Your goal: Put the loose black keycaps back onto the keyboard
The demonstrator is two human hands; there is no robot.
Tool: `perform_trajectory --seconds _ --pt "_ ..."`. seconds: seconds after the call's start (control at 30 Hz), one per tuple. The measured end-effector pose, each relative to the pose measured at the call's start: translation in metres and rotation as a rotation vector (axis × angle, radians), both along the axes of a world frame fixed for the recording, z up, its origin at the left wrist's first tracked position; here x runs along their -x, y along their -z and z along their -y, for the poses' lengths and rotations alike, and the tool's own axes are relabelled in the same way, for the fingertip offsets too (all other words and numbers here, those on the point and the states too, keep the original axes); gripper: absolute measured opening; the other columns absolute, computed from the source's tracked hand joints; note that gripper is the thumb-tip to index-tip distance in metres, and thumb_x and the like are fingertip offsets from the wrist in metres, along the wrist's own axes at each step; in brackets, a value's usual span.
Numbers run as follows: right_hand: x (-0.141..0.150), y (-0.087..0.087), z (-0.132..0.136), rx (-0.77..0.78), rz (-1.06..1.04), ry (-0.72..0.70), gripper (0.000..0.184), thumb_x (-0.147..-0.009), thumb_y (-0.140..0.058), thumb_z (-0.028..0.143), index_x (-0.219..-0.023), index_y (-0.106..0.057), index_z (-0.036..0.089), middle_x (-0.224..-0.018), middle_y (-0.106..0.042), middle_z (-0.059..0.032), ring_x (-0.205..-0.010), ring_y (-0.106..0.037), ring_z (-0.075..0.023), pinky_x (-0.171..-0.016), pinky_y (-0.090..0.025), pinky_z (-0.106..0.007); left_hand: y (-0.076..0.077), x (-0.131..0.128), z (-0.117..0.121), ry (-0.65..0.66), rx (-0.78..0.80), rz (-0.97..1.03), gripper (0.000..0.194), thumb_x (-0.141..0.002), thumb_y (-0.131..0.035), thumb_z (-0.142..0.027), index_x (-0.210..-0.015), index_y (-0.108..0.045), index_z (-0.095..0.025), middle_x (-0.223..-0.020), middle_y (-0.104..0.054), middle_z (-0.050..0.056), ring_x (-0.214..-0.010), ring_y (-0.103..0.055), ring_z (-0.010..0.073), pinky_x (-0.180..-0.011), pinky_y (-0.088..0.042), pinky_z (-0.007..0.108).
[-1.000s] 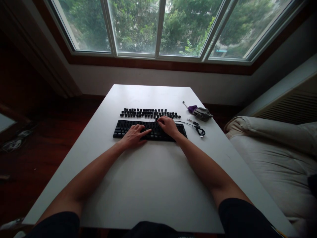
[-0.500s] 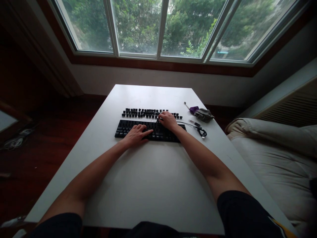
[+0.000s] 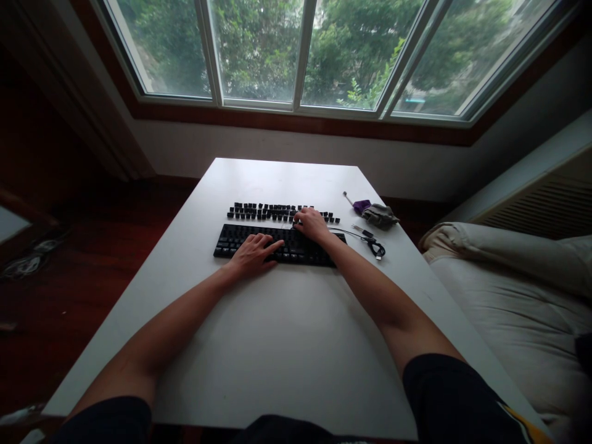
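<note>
A black keyboard lies flat across the white table. My left hand rests on its middle-left part, palm down, with the fingers stretched out and the thumb pointing right over the keys. Behind the keyboard, loose black keycaps stand in rows. My right hand reaches over the keyboard's back edge, its bent fingertips down at the front of these rows. Those fingers look drawn together; whatever is between them is too small and hidden to make out. Some keycaps and keys are covered by the hands.
On the right lie a coiled black cable with a USB plug, a small tool with wire prongs, a purple and grey cloth and a thin brush-like stick. A pale sofa stands right of the table.
Both hands stay in nearly the same places. The right hand's fingertips have shifted very slightly; the whole view has moved a little. The keyboard and keycap rows look unchanged.
</note>
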State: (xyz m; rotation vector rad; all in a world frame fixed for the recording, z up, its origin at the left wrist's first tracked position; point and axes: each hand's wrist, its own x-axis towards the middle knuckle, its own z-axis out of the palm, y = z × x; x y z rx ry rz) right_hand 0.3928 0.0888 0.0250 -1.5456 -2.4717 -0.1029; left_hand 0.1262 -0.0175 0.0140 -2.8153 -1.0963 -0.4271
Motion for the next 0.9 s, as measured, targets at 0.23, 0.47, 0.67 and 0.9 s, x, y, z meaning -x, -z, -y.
perform_trajectory --seconds 0.23,0.47,0.67,0.9 --pt "0.001 0.001 -0.005 0.046 -0.014 0.001 0.02 -0.088 -0.07 0.029 -0.106 -0.072 0.02 -0.11 -0.063 -0.0127 -0.107 -0.053 -0.0278 -0.092 -0.04 -0.036 0.0 0.0 0.0 0.003 0.006 0.031 0.066 -0.092 -0.059 -0.046 -0.154 -0.041 -0.027 -0.132 -0.053 0.013 -0.12 -0.047 0.0317 -0.1 -0.038 0.047" --pt "0.003 0.0 0.0 0.016 -0.084 0.011 0.018 -0.092 -0.065 0.027 -0.106 -0.073 0.019 -0.11 -0.064 -0.012 -0.106 -0.054 -0.0259 -0.094 -0.04 -0.035 0.002 0.001 -0.002 -0.002 0.001 0.039 0.066 -0.092 -0.059 -0.046 -0.152 -0.043 -0.026 -0.131 -0.054 0.013 -0.119 -0.047 0.0312 -0.1 -0.038 0.046" --pt "0.004 -0.012 0.025 0.016 -0.249 -0.1 0.018 -0.093 -0.063 0.028 -0.104 -0.072 0.019 -0.099 -0.066 -0.0073 -0.095 -0.058 -0.0207 -0.088 -0.041 -0.031 0.001 0.001 -0.001 -0.001 0.002 0.045 0.065 -0.092 -0.059 -0.046 -0.152 -0.044 -0.025 -0.132 -0.054 0.013 -0.12 -0.047 0.0313 -0.1 -0.038 0.046" --pt "-0.001 -0.019 0.046 0.263 -0.331 -0.243 0.017 -0.09 -0.065 0.029 -0.101 -0.075 0.02 -0.086 -0.071 -0.0013 -0.076 -0.061 -0.0137 -0.071 -0.04 -0.024 0.003 0.001 -0.003 -0.002 0.004 0.049 0.066 -0.091 -0.06 -0.045 -0.152 -0.044 -0.027 -0.133 -0.053 0.013 -0.12 -0.047 0.0318 -0.101 -0.038 0.047"
